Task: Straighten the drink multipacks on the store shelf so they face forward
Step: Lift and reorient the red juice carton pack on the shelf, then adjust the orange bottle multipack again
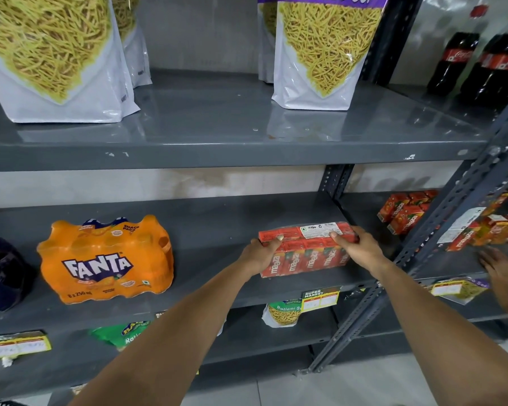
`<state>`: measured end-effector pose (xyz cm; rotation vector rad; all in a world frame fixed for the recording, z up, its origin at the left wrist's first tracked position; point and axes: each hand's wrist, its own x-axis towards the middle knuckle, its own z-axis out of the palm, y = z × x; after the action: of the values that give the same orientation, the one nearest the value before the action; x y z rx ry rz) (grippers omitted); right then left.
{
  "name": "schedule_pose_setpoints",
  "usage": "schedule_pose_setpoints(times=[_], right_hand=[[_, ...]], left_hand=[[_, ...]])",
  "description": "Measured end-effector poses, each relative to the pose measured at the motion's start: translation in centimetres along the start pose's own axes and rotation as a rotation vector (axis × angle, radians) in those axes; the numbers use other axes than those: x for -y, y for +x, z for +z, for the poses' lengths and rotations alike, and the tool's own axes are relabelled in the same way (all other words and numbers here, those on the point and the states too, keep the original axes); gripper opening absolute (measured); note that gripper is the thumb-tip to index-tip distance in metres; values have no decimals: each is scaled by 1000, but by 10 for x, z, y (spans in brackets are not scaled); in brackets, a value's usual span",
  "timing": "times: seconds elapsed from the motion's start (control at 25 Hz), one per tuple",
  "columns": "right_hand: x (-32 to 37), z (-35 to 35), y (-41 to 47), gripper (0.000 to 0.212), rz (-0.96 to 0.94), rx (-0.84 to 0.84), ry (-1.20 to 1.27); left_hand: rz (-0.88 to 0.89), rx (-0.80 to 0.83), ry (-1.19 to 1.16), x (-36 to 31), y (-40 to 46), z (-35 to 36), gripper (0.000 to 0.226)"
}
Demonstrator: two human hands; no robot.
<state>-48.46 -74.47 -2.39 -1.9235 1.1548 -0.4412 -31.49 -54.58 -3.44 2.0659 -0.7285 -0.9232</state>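
Note:
A red Maaza juice-carton multipack (305, 253) stands on the middle grey shelf (217, 227), its front face with the logos turned toward me. My left hand (261, 253) grips its left end with the thumb on top. My right hand (355, 249) grips its right end, thumb on the top label. An orange Fanta multipack (106, 260) sits to the left on the same shelf, logo facing forward, untouched.
A dark blue pack (0, 271) sits at the far left edge. More Maaza cartons (405, 212) lie on the neighbouring rack, where another person's hand (502, 273) reaches. Snack bags (326, 51) stand on the shelf above, cola bottles (455, 60) at upper right. A slotted upright (440, 232) stands right of the pack.

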Motion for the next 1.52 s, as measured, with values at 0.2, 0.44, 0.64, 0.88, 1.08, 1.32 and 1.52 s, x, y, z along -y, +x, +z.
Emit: schedule_pose_setpoints(times=[0.2, 0.44, 0.64, 0.88, 1.08, 1.32, 1.52], right_hand=[[4, 2, -4, 54, -12, -4, -77], [47, 41, -14, 57, -57, -191, -455], [166, 167, -71, 51, -379, 121, -321], [228, 262, -146, 55, -613, 541, -210], [207, 244, -135, 47, -556, 487, -131], [175, 183, -109, 46, -414, 420, -76], [157, 152, -103, 46, -347, 394, 0]], left_hand=[[16, 91, 46, 3, -10, -21, 59], [300, -272, 613, 21, -50, -157, 53], [139, -479, 831, 82, -111, -281, 58], [-331, -324, -75, 189, -171, -311, 92], [-356, -270, -211, 175, -147, -284, 92], [-269, -217, 29, 130, -131, -233, 91], [-161, -246, 53, 110, -119, -200, 83]])
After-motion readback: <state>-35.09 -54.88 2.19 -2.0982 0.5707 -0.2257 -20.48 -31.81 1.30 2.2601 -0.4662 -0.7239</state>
